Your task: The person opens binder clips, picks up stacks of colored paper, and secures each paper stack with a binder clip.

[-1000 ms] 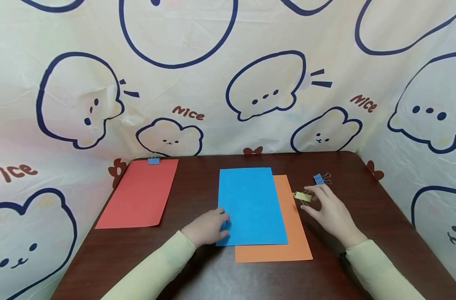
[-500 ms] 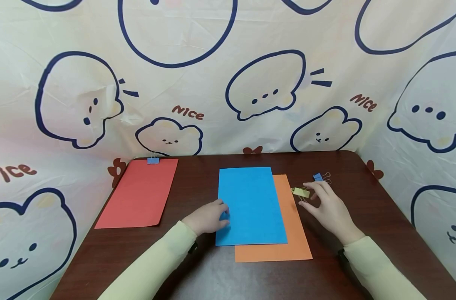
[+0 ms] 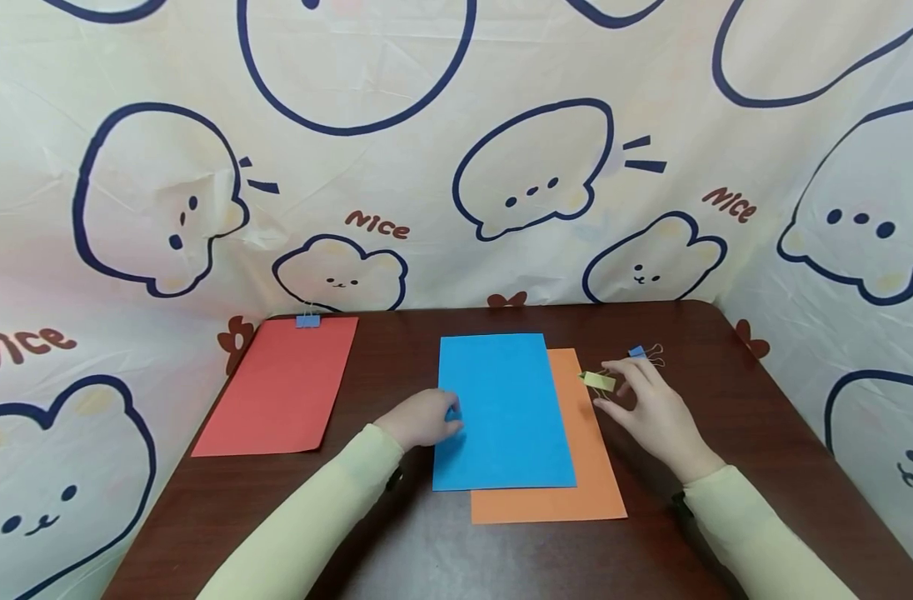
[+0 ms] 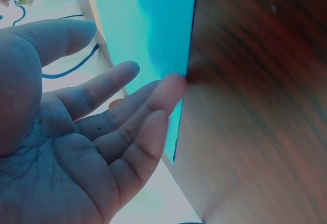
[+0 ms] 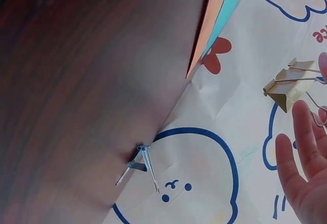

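My right hand (image 3: 655,417) pinches a yellow binder clip (image 3: 599,382) by its wire handles, beside the right edge of an orange sheet (image 3: 595,450). In the right wrist view this binder clip (image 5: 289,85) points its mouth away from the fingers. A blue sheet (image 3: 505,408) lies partly over the orange one, offset to the left and farther back. Over the blue sheet's left edge is my left hand (image 3: 422,418), its fingers loosely bent. The left wrist view shows nothing held in that hand (image 4: 76,137); whether a fingertip touches the paper is hard to tell.
At the far left of the dark wooden table (image 3: 396,550) lies a red sheet (image 3: 280,387) with a blue binder clip (image 3: 307,321) on its top edge. Another blue binder clip (image 3: 636,352) stands behind my right hand. A patterned cloth (image 3: 426,183) encloses the table's back and sides.
My left hand has shifted farther back along the blue sheet's left edge. My right hand has carried the yellow binder clip slightly left and back, toward the orange sheet. The sheets have stayed put.
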`<state>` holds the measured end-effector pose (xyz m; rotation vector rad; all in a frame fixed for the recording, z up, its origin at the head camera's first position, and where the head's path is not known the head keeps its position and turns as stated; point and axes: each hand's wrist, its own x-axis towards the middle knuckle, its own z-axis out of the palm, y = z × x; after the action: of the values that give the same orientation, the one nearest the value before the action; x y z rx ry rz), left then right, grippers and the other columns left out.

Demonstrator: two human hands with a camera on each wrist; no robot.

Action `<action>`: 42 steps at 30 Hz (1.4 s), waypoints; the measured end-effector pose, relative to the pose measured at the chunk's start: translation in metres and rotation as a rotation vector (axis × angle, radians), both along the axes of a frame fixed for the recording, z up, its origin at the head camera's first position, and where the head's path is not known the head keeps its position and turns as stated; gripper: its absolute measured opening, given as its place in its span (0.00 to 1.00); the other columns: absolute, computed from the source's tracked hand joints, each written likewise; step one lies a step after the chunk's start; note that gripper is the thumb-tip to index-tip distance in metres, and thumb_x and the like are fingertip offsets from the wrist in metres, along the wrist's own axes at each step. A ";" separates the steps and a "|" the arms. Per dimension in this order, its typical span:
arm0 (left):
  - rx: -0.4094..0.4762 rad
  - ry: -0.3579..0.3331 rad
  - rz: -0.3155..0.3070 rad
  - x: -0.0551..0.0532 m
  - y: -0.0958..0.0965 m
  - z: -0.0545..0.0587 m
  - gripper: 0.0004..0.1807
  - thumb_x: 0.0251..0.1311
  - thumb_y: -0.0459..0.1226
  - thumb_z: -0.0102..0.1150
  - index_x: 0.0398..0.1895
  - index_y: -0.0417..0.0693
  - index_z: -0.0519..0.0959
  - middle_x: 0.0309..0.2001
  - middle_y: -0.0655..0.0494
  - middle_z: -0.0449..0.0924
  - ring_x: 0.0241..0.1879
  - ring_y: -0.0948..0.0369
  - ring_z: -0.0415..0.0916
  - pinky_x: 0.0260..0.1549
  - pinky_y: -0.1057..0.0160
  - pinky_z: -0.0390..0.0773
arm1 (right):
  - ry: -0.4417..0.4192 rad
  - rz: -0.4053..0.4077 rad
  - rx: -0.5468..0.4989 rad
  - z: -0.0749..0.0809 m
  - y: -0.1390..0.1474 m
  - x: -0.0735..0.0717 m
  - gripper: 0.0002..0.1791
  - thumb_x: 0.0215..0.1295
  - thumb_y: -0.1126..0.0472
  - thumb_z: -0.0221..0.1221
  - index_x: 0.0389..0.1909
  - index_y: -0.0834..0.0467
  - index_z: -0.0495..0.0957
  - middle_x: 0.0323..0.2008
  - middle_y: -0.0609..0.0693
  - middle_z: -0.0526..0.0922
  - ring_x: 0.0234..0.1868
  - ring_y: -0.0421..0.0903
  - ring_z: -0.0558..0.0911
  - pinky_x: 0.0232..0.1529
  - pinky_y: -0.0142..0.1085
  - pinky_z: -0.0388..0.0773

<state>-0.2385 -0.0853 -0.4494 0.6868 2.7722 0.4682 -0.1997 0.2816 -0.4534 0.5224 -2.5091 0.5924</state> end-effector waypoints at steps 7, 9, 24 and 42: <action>-0.037 0.035 0.027 -0.008 0.004 -0.003 0.22 0.69 0.44 0.65 0.58 0.38 0.81 0.54 0.44 0.83 0.51 0.52 0.80 0.54 0.52 0.82 | -0.013 0.015 -0.001 0.003 -0.008 -0.005 0.32 0.55 0.62 0.77 0.60 0.57 0.77 0.52 0.53 0.78 0.37 0.42 0.80 0.29 0.33 0.79; -0.053 0.036 0.031 -0.009 0.005 -0.002 0.22 0.69 0.44 0.65 0.57 0.37 0.82 0.53 0.44 0.83 0.48 0.53 0.78 0.53 0.53 0.82 | -0.027 0.020 -0.004 0.005 -0.012 -0.008 0.32 0.56 0.61 0.77 0.61 0.57 0.76 0.53 0.53 0.77 0.38 0.43 0.80 0.30 0.34 0.79; -0.074 0.030 0.080 -0.012 0.013 -0.003 0.17 0.65 0.45 0.70 0.41 0.37 0.86 0.50 0.43 0.78 0.37 0.57 0.75 0.41 0.57 0.82 | -0.053 0.069 -0.014 0.009 -0.030 -0.023 0.29 0.60 0.57 0.75 0.61 0.56 0.76 0.53 0.54 0.78 0.38 0.41 0.78 0.30 0.33 0.77; 0.045 0.019 0.148 -0.025 0.015 -0.007 0.10 0.62 0.38 0.72 0.32 0.41 0.83 0.38 0.51 0.77 0.33 0.59 0.73 0.33 0.62 0.79 | -0.096 0.076 -0.062 0.007 -0.042 -0.037 0.31 0.64 0.57 0.72 0.66 0.57 0.73 0.56 0.53 0.76 0.35 0.41 0.76 0.25 0.30 0.73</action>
<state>-0.2635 -0.0704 -0.4564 0.4993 2.8508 0.5571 -0.2370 0.2397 -0.4468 0.5809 -2.5604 0.7383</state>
